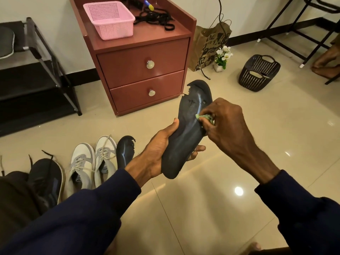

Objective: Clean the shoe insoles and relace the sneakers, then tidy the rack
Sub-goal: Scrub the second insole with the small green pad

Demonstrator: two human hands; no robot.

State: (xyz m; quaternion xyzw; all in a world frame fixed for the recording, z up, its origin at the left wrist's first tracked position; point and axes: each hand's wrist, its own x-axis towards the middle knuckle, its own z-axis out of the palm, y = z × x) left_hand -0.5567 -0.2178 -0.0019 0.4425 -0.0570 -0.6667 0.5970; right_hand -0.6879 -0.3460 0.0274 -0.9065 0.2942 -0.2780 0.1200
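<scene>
- The left hand (161, 151) grasps a dark insole (185, 137) at its heel half. The thumb lies along the left edge and the fingers curl round from behind.
- The insole is held in the air above the tiled floor (202, 208), toe end pointing up and away. The toe edge is torn and ragged.
- The right hand (228, 126) pinches a small green cloth (205, 117) in curled fingers. The cloth presses on the right side of the insole surface, about mid-length.
- A second insole (124, 151), also dark with a torn toe edge, lies on the floor just left of the left wrist.
- A white-and-grey sneaker (104, 153) stands just beside the second insole, and its mate (81, 162) touches it on the left. Both carry laces.
- A dark sneaker (46, 177) stands left of that pair, with loose black lace ends showing.
- A red-brown cabinet (141, 70) with two drawers stands against the wall beyond the shoes.
- The cabinet worktop carries a pink basket (110, 19) and, just to its right, a heap of black laces (156, 19).
- A black shoe rack (46, 57) stands left of the cabinet.
- A brown paper bag (209, 46), a small pot of white flowers (222, 57) and a dark basket (259, 72) tipped on its side lie right of the cabinet.
</scene>
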